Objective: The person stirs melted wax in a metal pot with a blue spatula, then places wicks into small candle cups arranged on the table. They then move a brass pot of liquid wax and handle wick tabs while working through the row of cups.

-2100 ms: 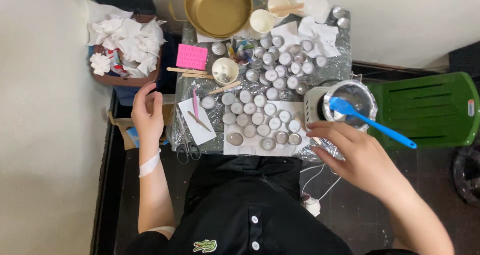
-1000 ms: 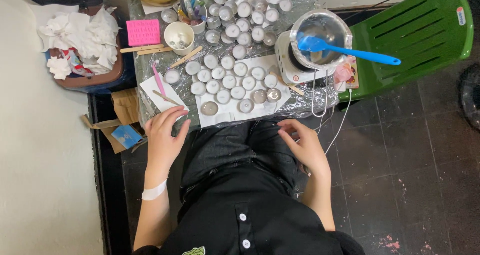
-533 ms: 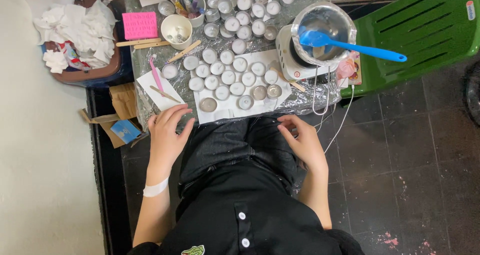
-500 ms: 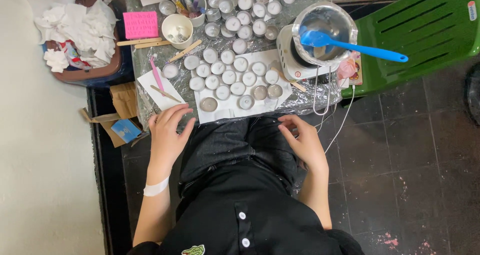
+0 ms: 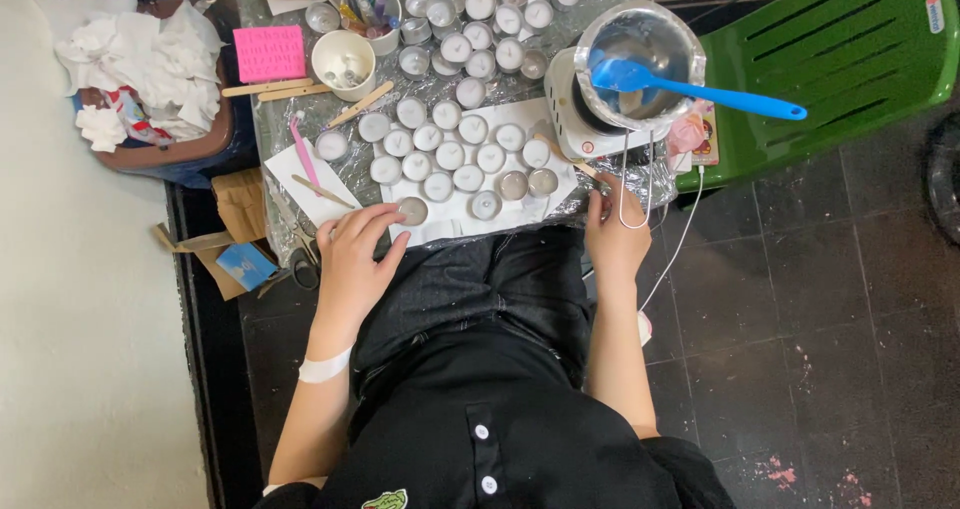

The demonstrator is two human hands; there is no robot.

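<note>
The left hand (image 5: 355, 264) rests flat at the tabletop's (image 5: 610, 184) near edge, fingers spread and holding nothing, tips just short of the tealight cups (image 5: 455, 154) at twelve o'clock. The right hand (image 5: 612, 231) grips the edge at four o'clock, below the melting pot (image 5: 640, 54) with its blue spatula (image 5: 700, 91).

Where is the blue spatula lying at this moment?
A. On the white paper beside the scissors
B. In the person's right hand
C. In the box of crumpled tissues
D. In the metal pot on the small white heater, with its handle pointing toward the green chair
D: the blue spatula has its blade inside the metal pot, and its handle reaches out over the green chair; neither hand touches it.
</note>
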